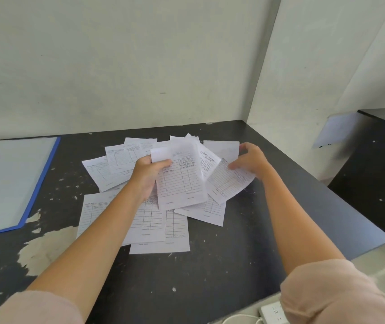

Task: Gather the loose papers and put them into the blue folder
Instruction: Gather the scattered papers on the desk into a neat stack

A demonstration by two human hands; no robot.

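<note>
At the middle of the dark worktop [210, 277], toward its back edge: loose papers [154, 220], ruled printed forms, strewn and overlapping. Just above them, gripped in the left hand [148, 176] with the thumb curled over the top sheet: a small stack of forms [179, 181], tilted up. Beside it on the right, pinched near its upper edge by the right hand [251, 161]: a single form [230, 183], angled over the strewn sheets. At the left edge, well apart from the papers: the blue folder [11, 181], flat, pale face up, blue rim showing along two sides. At the front right corner: a white power strip [272, 312] with a white cable. Near the front left: pale chipped patches in the paint.
</note>
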